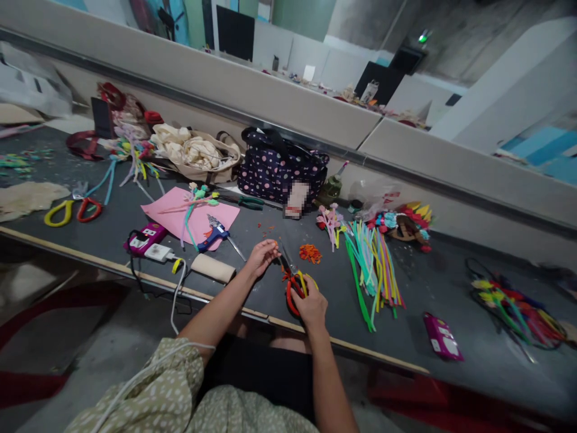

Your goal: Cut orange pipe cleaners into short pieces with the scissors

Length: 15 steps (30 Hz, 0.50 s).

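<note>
In the head view, my right hand (pixel 312 305) is closed around the handles of a pair of scissors (pixel 293 281) with red and yellow grips. The scissors' blades point away from me and stand apart. My left hand (pixel 262 257), just left of the blades, pinches a small orange piece (pixel 275 243), too small to make out fully. Short orange clippings (pixel 311 253) lie in a pile on the dark table beyond the scissors. More orange-red bits are around the blades and handles.
Left of my hands are a cardboard tube (pixel 213 268), a blue glue gun (pixel 215 233), pink paper (pixel 180 207) and a purple power strip (pixel 151 240) with a white cable. Rightward lie colourful pipe cleaners (pixel 372 264) and a purple box (pixel 442 337). A dotted bag (pixel 277 165) stands behind.
</note>
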Each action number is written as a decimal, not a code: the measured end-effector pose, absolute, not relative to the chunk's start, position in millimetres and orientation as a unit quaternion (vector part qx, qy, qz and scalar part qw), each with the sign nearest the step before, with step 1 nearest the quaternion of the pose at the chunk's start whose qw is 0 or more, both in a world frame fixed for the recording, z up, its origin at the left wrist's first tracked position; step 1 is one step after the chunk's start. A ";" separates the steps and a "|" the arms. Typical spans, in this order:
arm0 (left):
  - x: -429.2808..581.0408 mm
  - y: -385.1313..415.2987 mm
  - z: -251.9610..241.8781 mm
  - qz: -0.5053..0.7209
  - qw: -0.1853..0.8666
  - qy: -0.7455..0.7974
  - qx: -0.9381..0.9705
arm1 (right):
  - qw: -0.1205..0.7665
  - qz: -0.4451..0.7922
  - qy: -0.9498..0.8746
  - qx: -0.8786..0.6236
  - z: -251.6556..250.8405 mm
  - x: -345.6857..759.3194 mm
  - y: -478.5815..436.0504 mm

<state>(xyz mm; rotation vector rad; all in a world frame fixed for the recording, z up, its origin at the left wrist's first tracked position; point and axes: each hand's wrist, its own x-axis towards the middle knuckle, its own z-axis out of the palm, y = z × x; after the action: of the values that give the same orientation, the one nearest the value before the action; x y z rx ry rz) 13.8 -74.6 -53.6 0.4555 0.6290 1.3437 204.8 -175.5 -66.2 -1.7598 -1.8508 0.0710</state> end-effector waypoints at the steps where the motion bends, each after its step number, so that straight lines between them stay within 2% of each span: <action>1: 13.8 -74.9 -53.0 0.607 0.713 0.285 0.204 | 0.279 0.035 -0.699 -0.658 -62.0 202.9 -175.1; 4: 14.1 -75.8 -51.4 0.609 0.712 0.286 0.201 | 0.267 0.058 -0.709 -0.650 -52.5 199.2 -175.7; 15: 12.7 -76.3 -49.4 0.614 0.716 0.271 0.194 | 0.327 0.067 -0.682 -0.651 -67.1 206.3 -178.8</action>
<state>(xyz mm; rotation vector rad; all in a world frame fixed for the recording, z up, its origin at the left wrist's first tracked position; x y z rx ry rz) 12.7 -76.3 -49.4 0.4305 0.5999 1.3592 206.3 -178.8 -67.1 -1.7039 -1.7859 0.1753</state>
